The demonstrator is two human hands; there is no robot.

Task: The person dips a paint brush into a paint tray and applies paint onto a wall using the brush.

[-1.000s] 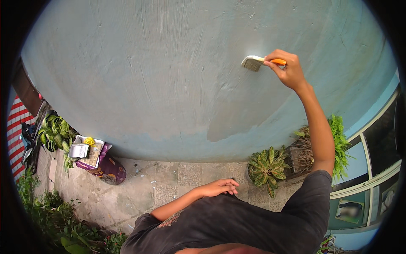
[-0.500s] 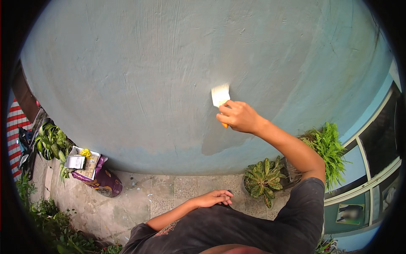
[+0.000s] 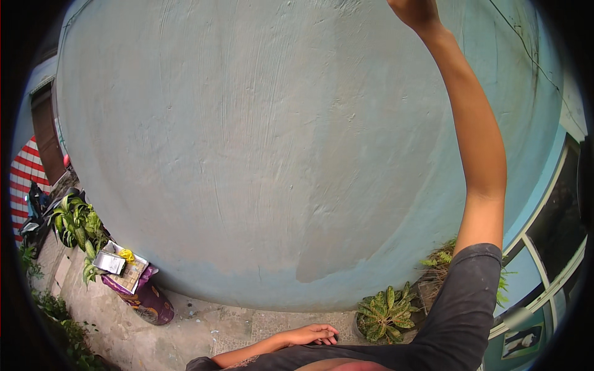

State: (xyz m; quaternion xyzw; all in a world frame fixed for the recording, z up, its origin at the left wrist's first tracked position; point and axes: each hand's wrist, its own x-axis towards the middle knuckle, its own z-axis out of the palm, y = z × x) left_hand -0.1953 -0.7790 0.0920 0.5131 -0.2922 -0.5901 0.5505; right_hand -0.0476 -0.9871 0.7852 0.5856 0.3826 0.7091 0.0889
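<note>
My right arm reaches up along a large blue-grey wall [image 3: 260, 154], its hand [image 3: 416, 11] cut off by the top edge. What shows of that hand looks curled closed. The paintbrush with pale bristles and an orange-yellow handle, gripped there half a second ago, is beyond the frame now. Low in front of my body, my left hand [image 3: 314, 334] hangs loosely with slightly bent fingers and holds nothing. A darker grey patch [image 3: 334, 253] marks the wall's lower middle.
At the left, a purple sack [image 3: 148, 304] stands on the paved floor, topped by a board [image 3: 131, 276], a white container [image 3: 109, 263] and a yellow crumpled thing [image 3: 127, 255]. Leafy plants [image 3: 77, 226] grow behind it. A potted plant [image 3: 387, 314] sits at the wall's foot, near windows [image 3: 544, 198].
My right hand has risen from the wall's middle to the top edge, taking the paintbrush out of sight. The view has tilted upward. My left hand stays low.
</note>
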